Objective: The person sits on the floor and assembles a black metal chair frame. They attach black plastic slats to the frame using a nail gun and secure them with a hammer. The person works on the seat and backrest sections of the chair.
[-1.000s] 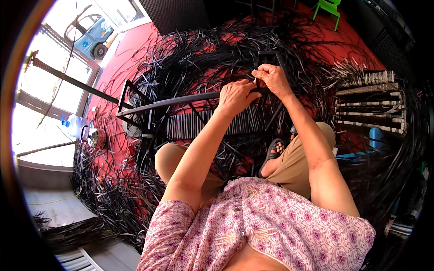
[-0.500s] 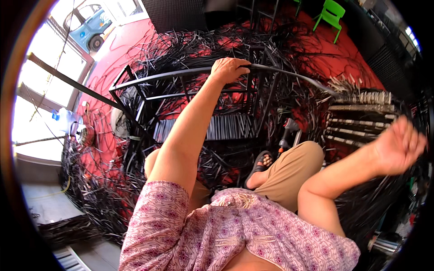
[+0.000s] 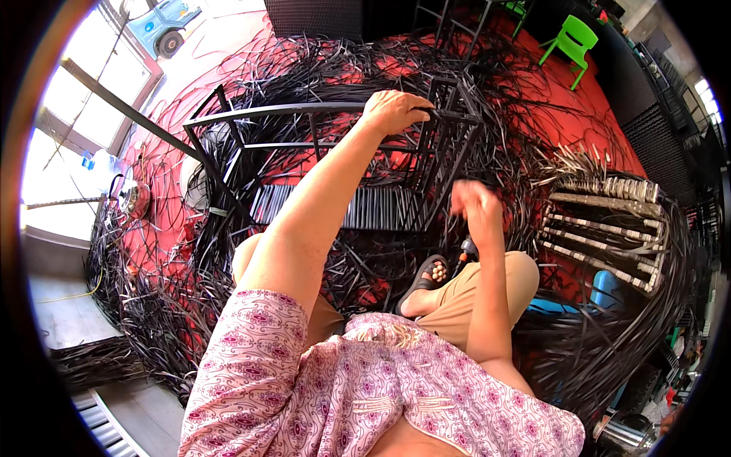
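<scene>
My left hand (image 3: 392, 110) is closed over the top rail of a black metal chair frame (image 3: 304, 110) that stands in front of me on the red floor. A band of black woven strips (image 3: 365, 207) fills part of the frame low down. My right hand (image 3: 476, 202) is in the air just right of the frame and above my knee. It is blurred with its fingers curled, and I cannot make out whether a strand is in it. Loose black plastic strands (image 3: 525, 152) lie tangled all around the frame.
Tied bundles of cut strands (image 3: 601, 221) are stacked at the right beside a blue container (image 3: 605, 289). A green plastic chair (image 3: 571, 38) stands at the back right. My sandalled foot (image 3: 426, 278) rests under the frame. Bright windows and a blue vehicle (image 3: 164, 19) are at the left.
Both hands were together at the top rail. The right hand then swung far out to the right and has now come back near the frame. The left hand stayed on the rail.
</scene>
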### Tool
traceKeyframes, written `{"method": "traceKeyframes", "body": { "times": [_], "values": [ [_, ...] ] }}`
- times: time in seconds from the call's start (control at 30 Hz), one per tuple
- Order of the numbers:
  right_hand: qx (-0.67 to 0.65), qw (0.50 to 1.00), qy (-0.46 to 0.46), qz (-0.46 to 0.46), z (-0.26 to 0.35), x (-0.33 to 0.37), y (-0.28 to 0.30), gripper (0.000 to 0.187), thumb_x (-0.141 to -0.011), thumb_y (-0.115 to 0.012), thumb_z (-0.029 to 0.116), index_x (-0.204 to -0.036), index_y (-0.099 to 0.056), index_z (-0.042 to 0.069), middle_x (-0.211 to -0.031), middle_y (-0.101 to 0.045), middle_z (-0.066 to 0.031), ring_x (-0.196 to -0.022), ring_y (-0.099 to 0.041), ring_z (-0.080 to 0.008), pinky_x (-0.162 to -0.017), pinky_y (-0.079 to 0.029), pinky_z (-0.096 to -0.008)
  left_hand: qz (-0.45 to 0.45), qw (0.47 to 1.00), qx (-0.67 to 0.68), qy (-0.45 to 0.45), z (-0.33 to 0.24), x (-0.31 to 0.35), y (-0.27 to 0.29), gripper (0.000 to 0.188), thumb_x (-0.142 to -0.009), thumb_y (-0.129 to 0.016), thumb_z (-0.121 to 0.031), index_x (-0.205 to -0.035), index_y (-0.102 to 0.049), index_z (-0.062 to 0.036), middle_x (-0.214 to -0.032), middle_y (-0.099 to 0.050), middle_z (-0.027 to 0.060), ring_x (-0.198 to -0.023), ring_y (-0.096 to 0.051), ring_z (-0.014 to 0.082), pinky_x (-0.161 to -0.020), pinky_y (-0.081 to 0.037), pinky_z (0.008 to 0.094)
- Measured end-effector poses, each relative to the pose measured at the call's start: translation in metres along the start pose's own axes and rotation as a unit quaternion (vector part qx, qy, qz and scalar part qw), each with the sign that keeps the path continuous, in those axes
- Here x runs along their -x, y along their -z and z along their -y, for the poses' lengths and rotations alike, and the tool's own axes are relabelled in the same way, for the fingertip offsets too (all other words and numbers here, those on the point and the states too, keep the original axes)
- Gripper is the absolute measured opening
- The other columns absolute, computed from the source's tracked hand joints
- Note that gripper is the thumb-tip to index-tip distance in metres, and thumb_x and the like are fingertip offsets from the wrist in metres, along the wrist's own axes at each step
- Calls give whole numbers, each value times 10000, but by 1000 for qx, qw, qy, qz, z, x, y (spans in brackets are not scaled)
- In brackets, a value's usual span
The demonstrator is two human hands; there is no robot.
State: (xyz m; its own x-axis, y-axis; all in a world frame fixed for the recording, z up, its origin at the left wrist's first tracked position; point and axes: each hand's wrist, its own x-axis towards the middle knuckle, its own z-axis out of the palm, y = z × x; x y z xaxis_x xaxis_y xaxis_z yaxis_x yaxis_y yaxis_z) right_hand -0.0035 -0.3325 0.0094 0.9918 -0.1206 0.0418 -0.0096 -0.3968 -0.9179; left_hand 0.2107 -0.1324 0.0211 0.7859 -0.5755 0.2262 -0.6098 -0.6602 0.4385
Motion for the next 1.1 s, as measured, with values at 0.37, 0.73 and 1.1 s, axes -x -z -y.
{"method": "traceKeyframes", "body": {
  "times": [0.37, 0.73, 1.1],
  "values": [
    [142, 956, 138, -216, 11, -77, -59, 270, -919, -633, 220, -1039, -600, -19, -958, -649, -183, -896, -622, -368, -796, -494, -434, -20, 999, 4, -30, -18, 17, -8, 393, -860, -605, -462, -1145, -704, -210, -1013, -717, 97, -950, -671, 299, -814, -511, 405],
    [-387, 910, -69, -133, -44, -61, -115, 241, -999, -551, 255, -1017, -626, 26, -609, -481, 34, -450, -374, -31, -391, -281, -197, 13, 999, 18, -49, -18, 31, 0, 360, -833, -622, -416, -1069, -707, -159, -892, -715, 110, -875, -674, 316, -790, -509, 428],
    [-336, 922, -74, -179, -50, -53, -136, 309, -979, -537, 296, -957, -617, -2, -597, -541, -24, -474, -484, -87, -444, -391, -250, -79, 996, -28, -30, -42, 54, -15, 394, -784, -663, -505, -890, -714, -130, -810, -688, 40, -769, -666, 283, -650, -500, 405]
  ]
}}
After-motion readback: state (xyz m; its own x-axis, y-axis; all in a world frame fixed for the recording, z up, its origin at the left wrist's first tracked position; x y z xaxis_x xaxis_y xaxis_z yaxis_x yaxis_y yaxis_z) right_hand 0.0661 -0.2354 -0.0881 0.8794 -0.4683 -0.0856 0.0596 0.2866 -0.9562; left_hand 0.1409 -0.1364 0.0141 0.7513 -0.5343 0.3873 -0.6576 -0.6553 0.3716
